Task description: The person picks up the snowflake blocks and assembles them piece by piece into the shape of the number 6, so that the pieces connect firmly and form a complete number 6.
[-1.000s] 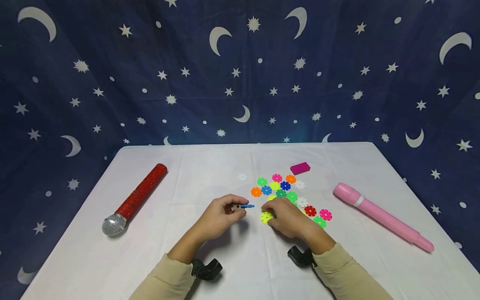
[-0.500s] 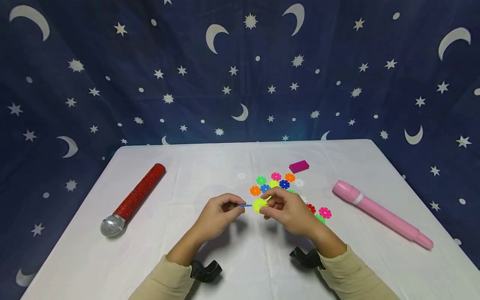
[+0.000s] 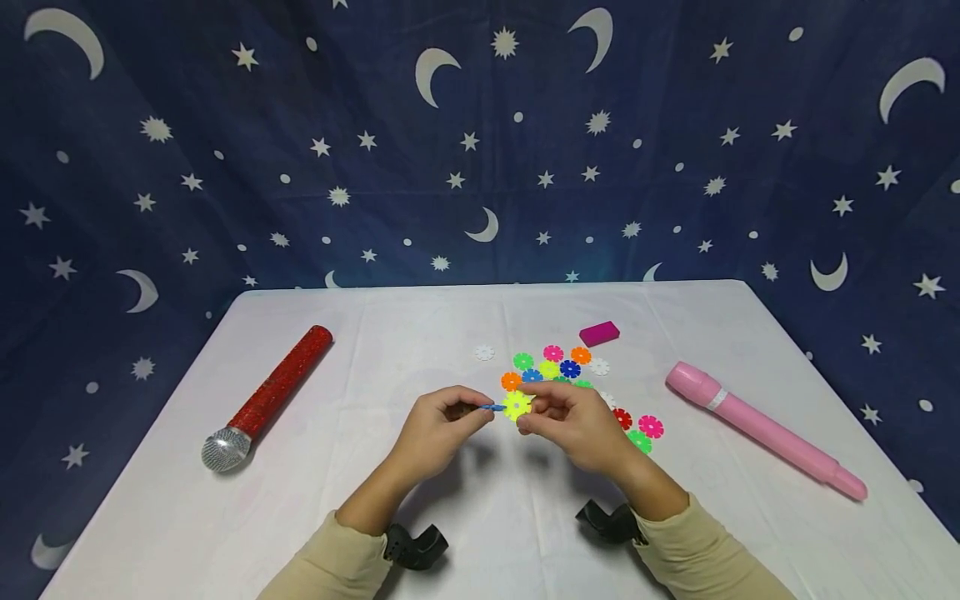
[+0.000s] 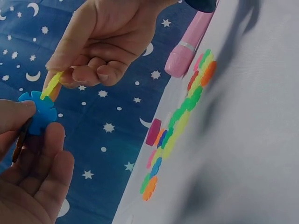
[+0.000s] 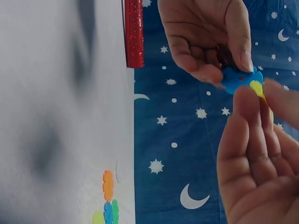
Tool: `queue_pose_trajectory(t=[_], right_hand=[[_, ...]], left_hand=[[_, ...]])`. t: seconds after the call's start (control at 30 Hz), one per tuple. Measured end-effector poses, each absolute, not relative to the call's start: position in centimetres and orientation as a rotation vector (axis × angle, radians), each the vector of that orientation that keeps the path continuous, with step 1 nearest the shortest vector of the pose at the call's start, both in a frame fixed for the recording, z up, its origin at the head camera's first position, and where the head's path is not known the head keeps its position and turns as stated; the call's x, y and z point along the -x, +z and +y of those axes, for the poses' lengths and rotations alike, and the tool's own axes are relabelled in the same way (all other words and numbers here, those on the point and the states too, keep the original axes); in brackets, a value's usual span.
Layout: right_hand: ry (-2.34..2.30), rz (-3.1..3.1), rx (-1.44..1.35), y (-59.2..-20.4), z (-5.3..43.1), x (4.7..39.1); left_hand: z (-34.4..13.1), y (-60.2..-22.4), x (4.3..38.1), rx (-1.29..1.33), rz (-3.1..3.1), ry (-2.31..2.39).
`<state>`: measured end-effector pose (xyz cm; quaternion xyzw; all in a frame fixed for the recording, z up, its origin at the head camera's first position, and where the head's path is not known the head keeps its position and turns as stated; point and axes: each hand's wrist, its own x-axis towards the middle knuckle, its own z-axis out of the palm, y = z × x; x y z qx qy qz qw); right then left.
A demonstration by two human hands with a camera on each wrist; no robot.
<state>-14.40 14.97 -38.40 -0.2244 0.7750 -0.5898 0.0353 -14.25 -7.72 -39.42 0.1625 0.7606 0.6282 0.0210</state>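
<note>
My left hand [image 3: 435, 432] pinches a blue notched plastic disc [image 4: 43, 112] between thumb and fingers, above the table. A dark brown piece [image 4: 21, 140] sits against the blue disc, partly hidden by the fingers. My right hand [image 3: 581, 427] pinches a yellow notched disc [image 3: 516, 406] by its right edge. The yellow disc stands crosswise to the blue one, and their rims meet at the notches in both wrist views. Behind the right hand, several loose notched discs lie flat, including an orange one [image 3: 512, 381], a dark blue one [image 3: 570, 368] and a pink one [image 3: 651, 427].
A red glittery microphone [image 3: 277, 387] lies at the left of the white-covered table [image 3: 300, 517]. On the right is a pink microphone-shaped object [image 3: 772, 433]. Behind the discs sits a magenta block [image 3: 599, 334], and a lone white disc [image 3: 484, 353] lies left of the group.
My right hand has lifted the yellow disc off the table and brought it left, up against the blue disc. The left hand has stayed nearly in place, turning the blue disc slightly.
</note>
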Motion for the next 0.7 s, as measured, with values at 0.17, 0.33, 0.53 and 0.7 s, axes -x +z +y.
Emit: queue_pose_trajectory(t=[0.17,0.33,0.53,0.7], right_hand=[[-1.848,2.402,0.781,-38.5,14.8,14.2],[-1.881,2.436,0.811,-38.7,14.5,14.0],[-1.801,2.497,0.774,-38.8,14.5,14.1],[-1.635,2.596,0.732,-38.6,15.5,14.9]], left_hand=[[-7.6,-39.2,14.0,-0.505,2.364,1.984],[-7.4,-39.3,13.9,-0.511,2.369,1.986],[-7.5,-39.5,13.9,-0.542,2.392,1.950],[-7.8,-39.3,14.2,-0.522,2.399,1.917]])
